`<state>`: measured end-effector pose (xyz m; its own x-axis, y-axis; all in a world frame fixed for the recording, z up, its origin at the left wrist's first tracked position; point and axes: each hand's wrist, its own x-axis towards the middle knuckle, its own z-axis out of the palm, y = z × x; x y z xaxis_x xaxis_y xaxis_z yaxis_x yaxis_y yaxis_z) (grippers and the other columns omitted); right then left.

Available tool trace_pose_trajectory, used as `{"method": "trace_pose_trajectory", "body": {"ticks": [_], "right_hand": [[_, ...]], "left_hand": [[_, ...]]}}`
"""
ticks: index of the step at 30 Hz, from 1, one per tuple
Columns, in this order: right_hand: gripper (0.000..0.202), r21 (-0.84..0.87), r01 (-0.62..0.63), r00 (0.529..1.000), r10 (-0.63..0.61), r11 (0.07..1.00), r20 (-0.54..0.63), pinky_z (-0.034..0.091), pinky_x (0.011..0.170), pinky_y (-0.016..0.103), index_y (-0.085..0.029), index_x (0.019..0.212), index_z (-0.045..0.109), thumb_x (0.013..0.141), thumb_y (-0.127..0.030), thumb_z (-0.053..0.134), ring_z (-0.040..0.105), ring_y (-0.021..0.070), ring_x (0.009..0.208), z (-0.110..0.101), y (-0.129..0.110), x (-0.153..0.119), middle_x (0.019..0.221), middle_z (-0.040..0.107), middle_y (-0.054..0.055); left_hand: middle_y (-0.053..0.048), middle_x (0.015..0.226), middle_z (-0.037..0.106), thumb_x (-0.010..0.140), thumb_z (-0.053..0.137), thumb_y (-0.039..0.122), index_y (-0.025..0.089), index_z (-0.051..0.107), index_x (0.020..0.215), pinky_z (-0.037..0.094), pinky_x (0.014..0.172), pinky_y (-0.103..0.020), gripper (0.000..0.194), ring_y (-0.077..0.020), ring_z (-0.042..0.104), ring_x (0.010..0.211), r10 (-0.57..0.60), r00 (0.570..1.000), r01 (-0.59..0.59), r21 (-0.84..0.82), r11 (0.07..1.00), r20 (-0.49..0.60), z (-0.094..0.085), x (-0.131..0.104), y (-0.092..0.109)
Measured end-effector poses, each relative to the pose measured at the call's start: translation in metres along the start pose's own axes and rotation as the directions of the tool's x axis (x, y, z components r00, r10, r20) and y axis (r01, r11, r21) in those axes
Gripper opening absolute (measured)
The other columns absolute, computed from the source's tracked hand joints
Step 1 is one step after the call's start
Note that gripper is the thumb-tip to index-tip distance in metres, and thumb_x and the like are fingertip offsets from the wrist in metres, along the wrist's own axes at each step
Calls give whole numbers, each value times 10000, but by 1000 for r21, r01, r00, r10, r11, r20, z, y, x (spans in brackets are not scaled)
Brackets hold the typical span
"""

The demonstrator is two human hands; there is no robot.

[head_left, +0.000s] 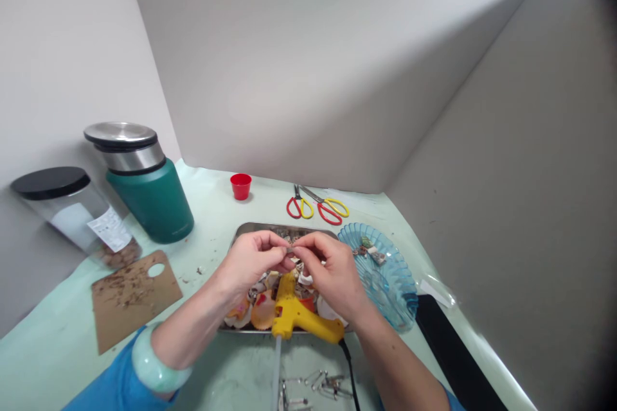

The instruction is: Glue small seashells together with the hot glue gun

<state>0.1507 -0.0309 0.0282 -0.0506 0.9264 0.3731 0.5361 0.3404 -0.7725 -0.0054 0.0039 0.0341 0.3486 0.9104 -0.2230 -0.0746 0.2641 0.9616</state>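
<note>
My left hand (255, 260) and my right hand (332, 270) meet above a metal tray (248, 227). The fingertips of both pinch one small greyish piece (290, 250), mostly covered by the fingers and too small to name. Below the hands, shells (263, 311) and other small pieces lie in the tray. A yellow glue gun (303, 316) rests across the tray's front edge, with a whitish glue stick (277, 366) out of its back and a black cord running toward me.
A blue glass plate (390, 276) with small pieces stands right of the tray. Behind are two pairs of scissors (299, 205) and a red cup (241, 187). At left stand a green bottle (153, 201), a jar (77, 218) and a brown board (132, 308). Metal clips (332, 385) lie in front.
</note>
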Motion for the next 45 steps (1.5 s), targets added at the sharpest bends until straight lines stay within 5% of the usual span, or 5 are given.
{"method": "trace_pose_trajectory", "body": {"ticks": [15, 26, 45], "right_hand": [[120, -85, 90, 996, -91, 992, -3, 439, 682, 246, -194, 805, 654, 854, -141, 557, 599, 143, 706, 0, -3, 0, 773, 673, 6], [113, 28, -74, 997, 73, 997, 13, 448, 551, 220, -197, 812, 634, 862, -206, 534, 604, 135, 623, 0, 5, 2, 742, 673, 11], [113, 4, -50, 999, 50, 999, 7, 441, 535, 209, -200, 783, 641, 848, -198, 548, 604, 136, 638, 2, 4, 0, 773, 679, 15]], "left_hand": [[-7, 614, 688, 662, 675, 166, 137, 612, 695, 510, 669, -254, 77, -131, 650, 624, 20, 1000, -20, 10, 1000, -3, -2, 0, 1], [-65, 714, 737, 687, 673, 170, 120, 638, 798, 528, 735, -288, 126, -157, 689, 705, -41, 997, 44, -52, 998, 64, -6, 4, -3], [-34, 620, 710, 680, 704, 227, 134, 617, 704, 513, 654, -270, 130, -134, 659, 601, -54, 997, 56, -35, 998, 52, -3, 4, -3]]}}
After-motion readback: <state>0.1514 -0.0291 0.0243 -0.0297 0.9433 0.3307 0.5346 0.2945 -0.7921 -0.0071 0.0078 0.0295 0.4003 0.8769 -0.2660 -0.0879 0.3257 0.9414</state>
